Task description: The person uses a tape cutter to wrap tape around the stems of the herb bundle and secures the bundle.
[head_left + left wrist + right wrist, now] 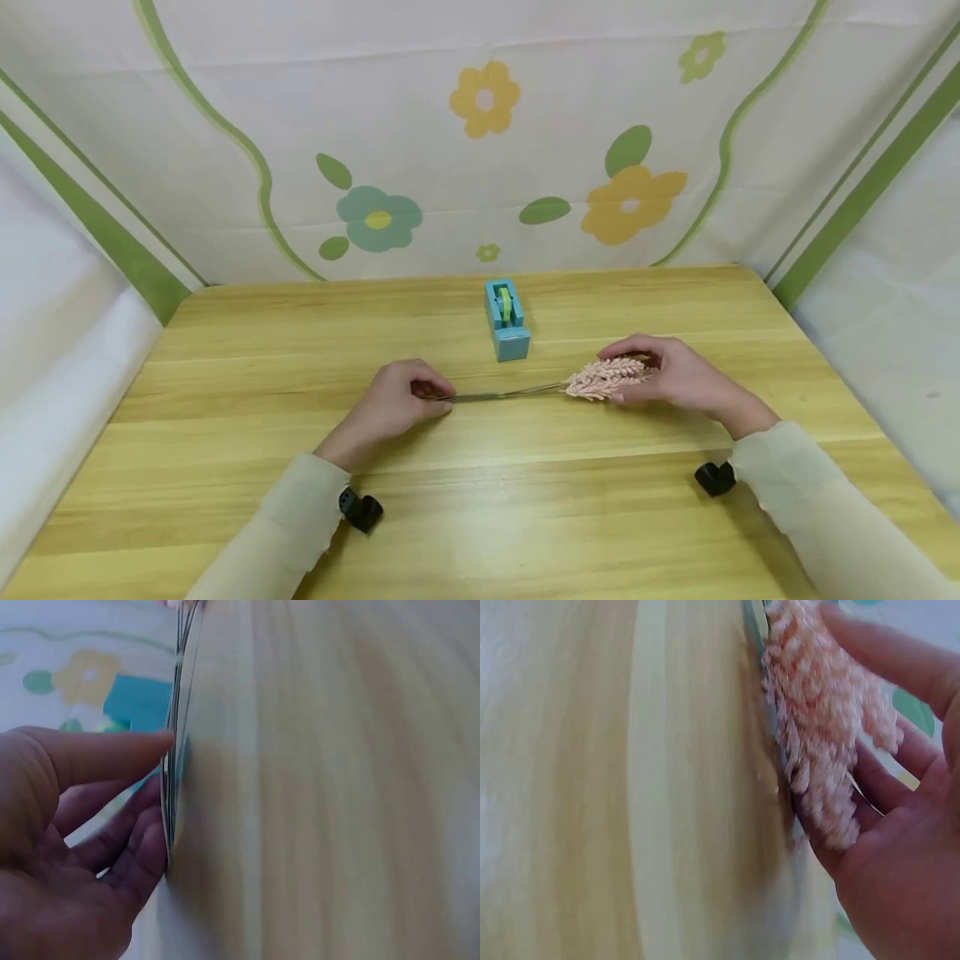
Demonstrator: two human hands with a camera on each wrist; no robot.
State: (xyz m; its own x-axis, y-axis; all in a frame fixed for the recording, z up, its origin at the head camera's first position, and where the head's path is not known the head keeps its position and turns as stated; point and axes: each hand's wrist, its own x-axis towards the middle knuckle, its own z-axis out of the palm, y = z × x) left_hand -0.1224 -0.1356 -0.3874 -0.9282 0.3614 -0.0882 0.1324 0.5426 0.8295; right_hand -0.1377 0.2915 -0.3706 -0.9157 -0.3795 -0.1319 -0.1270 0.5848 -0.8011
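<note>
A bunch of pale pink artificial flower sprigs point(603, 377) lies crosswise low over the table, its thin stems point(510, 394) pointing left. My left hand point(393, 404) pinches the stem ends between thumb and fingers; the left wrist view shows several thin stems point(178, 697) side by side at the fingertips. At the other end, my right hand point(675, 375) holds the flower heads, thumb on the near side and fingers on the far side. In the right wrist view the pink heads point(817, 712) lie between thumb and fingers, partly hiding the fingers.
A blue tape dispenser point(512, 343) with a greenish roll stands on the wooden table point(480, 517), just beyond the stems. Behind the table hangs a white cloth point(420, 108) printed with flowers. Small black cameras point(362, 510) are fixed at both wrists.
</note>
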